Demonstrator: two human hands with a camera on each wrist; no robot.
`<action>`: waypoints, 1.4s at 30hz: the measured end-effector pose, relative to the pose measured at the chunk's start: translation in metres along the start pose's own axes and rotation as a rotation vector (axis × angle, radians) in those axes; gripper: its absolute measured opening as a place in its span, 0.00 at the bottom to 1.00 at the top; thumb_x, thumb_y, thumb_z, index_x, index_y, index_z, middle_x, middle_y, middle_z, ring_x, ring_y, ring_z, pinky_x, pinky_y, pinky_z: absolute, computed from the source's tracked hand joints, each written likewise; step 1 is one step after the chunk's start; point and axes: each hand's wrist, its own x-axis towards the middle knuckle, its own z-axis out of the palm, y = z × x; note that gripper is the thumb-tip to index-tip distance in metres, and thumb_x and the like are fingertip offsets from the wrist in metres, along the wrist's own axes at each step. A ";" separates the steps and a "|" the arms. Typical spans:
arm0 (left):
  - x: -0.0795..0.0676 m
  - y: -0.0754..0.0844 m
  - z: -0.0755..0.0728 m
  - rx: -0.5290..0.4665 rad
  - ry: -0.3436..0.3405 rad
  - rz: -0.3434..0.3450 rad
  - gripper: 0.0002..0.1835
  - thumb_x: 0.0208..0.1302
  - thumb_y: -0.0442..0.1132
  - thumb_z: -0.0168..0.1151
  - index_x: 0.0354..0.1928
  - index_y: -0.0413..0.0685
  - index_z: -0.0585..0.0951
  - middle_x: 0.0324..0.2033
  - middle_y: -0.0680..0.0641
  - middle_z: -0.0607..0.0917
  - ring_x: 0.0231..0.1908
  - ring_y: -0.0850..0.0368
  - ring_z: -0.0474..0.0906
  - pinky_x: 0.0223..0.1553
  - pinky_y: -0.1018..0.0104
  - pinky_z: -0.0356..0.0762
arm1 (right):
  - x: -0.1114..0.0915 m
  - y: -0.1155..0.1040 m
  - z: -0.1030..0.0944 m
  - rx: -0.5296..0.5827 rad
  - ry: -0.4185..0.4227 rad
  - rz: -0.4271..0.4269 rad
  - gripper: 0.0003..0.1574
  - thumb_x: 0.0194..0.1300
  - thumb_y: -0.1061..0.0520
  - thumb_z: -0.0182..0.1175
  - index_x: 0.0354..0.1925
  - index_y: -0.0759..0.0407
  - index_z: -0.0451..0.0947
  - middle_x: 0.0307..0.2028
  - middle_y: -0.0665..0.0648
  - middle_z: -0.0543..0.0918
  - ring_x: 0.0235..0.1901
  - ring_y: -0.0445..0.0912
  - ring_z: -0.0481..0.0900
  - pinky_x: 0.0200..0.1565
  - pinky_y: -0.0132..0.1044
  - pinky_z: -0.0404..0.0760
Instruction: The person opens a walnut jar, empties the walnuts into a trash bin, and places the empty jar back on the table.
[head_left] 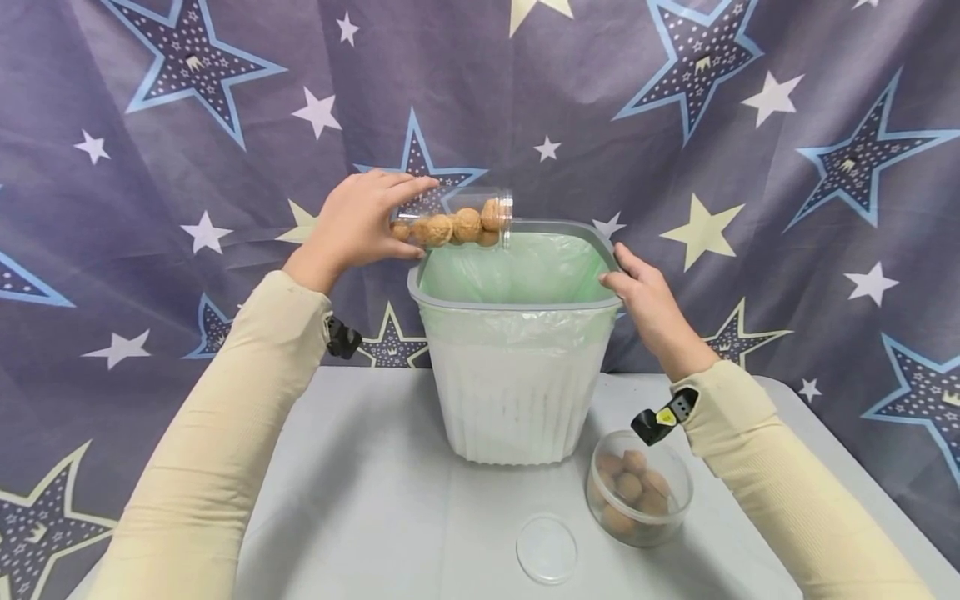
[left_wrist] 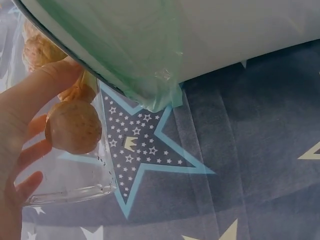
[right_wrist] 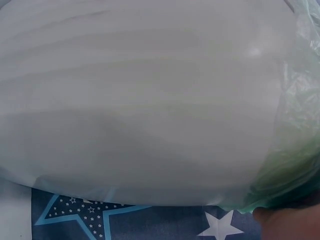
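Note:
My left hand [head_left: 358, 221] grips a clear plastic jar [head_left: 457, 200] lying on its side in the air. Several rough, round brown balls [head_left: 467, 225] lie along its lower side. The jar's open mouth points right, over the left rim of a white trash bin [head_left: 517, 383]. A green bag [head_left: 528, 267] lines the bin and folds out over its grey rim. On the opposite side, my right hand [head_left: 648, 304] holds the rim. In the left wrist view, a ball [left_wrist: 74, 127] shows through the jar wall beside my fingers. The bin wall [right_wrist: 150, 100] fills most of the right wrist view.
A round clear tub [head_left: 645, 533] with several brown balls stands at the bin's front right, under my right forearm. Beside it a clear round lid [head_left: 547, 549] lies flat on the white table [head_left: 375, 508]. A star-patterned curtain [head_left: 247, 183] hangs behind.

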 end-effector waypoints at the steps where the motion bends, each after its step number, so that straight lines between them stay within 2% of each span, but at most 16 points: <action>1: -0.001 0.000 0.000 -0.008 0.000 -0.007 0.48 0.34 0.51 0.79 0.64 0.53 0.72 0.57 0.42 0.77 0.57 0.42 0.71 0.53 0.45 0.68 | 0.000 0.000 0.000 -0.001 0.001 0.000 0.43 0.64 0.59 0.46 0.72 0.62 0.39 0.73 0.56 0.42 0.72 0.46 0.39 0.70 0.40 0.45; 11: -0.004 0.000 0.002 -0.037 -0.006 -0.032 0.47 0.35 0.53 0.79 0.64 0.54 0.72 0.56 0.42 0.78 0.55 0.42 0.72 0.51 0.46 0.69 | 0.000 0.000 0.000 -0.008 0.000 0.002 0.43 0.64 0.59 0.45 0.73 0.60 0.40 0.73 0.54 0.42 0.72 0.46 0.40 0.70 0.40 0.45; 16: -0.003 -0.001 0.002 -0.077 -0.049 -0.046 0.47 0.36 0.53 0.78 0.64 0.54 0.71 0.57 0.43 0.78 0.57 0.43 0.72 0.54 0.46 0.69 | 0.000 -0.001 0.000 -0.012 0.005 0.002 0.43 0.64 0.59 0.45 0.73 0.61 0.40 0.73 0.55 0.43 0.72 0.46 0.40 0.70 0.40 0.45; 22: -0.002 0.000 0.001 -0.150 -0.086 -0.106 0.47 0.38 0.52 0.78 0.66 0.54 0.70 0.60 0.46 0.75 0.60 0.44 0.69 0.59 0.47 0.65 | 0.000 -0.001 0.001 -0.006 0.006 0.002 0.43 0.64 0.59 0.45 0.72 0.61 0.40 0.73 0.55 0.42 0.72 0.46 0.40 0.70 0.40 0.45; 26: -0.002 0.003 0.000 -0.202 -0.081 -0.153 0.47 0.38 0.52 0.78 0.66 0.58 0.69 0.61 0.47 0.74 0.61 0.45 0.68 0.60 0.47 0.65 | -0.001 -0.001 0.001 0.004 0.002 0.003 0.43 0.64 0.59 0.45 0.72 0.61 0.39 0.73 0.56 0.42 0.72 0.46 0.39 0.70 0.40 0.45; 31: 0.001 0.007 -0.001 -0.233 -0.066 -0.135 0.47 0.38 0.52 0.78 0.66 0.58 0.69 0.61 0.47 0.74 0.61 0.45 0.68 0.60 0.49 0.64 | -0.001 -0.001 0.001 0.007 -0.001 -0.001 0.43 0.64 0.59 0.45 0.72 0.61 0.39 0.73 0.55 0.42 0.72 0.46 0.39 0.70 0.40 0.45; 33: 0.002 0.008 -0.002 -0.234 -0.066 -0.136 0.47 0.38 0.52 0.78 0.66 0.58 0.69 0.61 0.47 0.74 0.61 0.45 0.68 0.60 0.49 0.65 | -0.001 -0.001 0.001 0.005 -0.001 0.000 0.43 0.65 0.59 0.45 0.73 0.61 0.39 0.73 0.55 0.42 0.72 0.46 0.39 0.70 0.40 0.45; 38: 0.002 0.007 -0.004 -0.178 -0.059 -0.201 0.48 0.38 0.53 0.78 0.66 0.60 0.68 0.61 0.47 0.75 0.59 0.44 0.69 0.57 0.45 0.66 | 0.000 -0.001 0.002 0.008 -0.004 -0.001 0.43 0.65 0.59 0.45 0.73 0.60 0.39 0.73 0.55 0.42 0.72 0.46 0.39 0.70 0.40 0.45; 42: 0.002 0.004 -0.004 -0.153 -0.079 -0.169 0.48 0.38 0.53 0.78 0.66 0.58 0.69 0.61 0.47 0.75 0.59 0.43 0.69 0.58 0.44 0.65 | 0.000 -0.001 0.001 0.002 -0.003 0.004 0.43 0.65 0.59 0.45 0.73 0.60 0.39 0.73 0.54 0.42 0.72 0.45 0.39 0.70 0.40 0.45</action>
